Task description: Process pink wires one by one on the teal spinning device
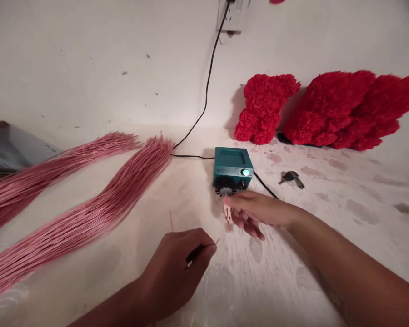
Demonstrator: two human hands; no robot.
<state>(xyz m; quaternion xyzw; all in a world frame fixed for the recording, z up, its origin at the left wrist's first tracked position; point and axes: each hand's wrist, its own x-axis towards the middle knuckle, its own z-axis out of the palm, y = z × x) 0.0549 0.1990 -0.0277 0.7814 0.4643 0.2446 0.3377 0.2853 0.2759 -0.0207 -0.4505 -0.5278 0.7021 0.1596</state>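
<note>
My left hand (180,265) is closed in a pinch on a thin pink wire-like strand (171,221). One end of it rises behind the knuckles, and a short tip pokes out past the thumb and forefinger. My right hand (248,211) is at the front of a small teal machine (233,165) with a lit green button. Its thumb and forefinger press on a pale pink clip-like piece (227,213) just below a black toothed ring (226,187). The other fingers hang loosely curled.
Two long bundles of pink strands (122,193) lie to the left. Red fluffy flower bunches (266,106) and more red flowers (347,109) lean against the wall at the right. Keys (291,178) lie nearby. A black cord (207,86) runs up to a wall socket (230,18).
</note>
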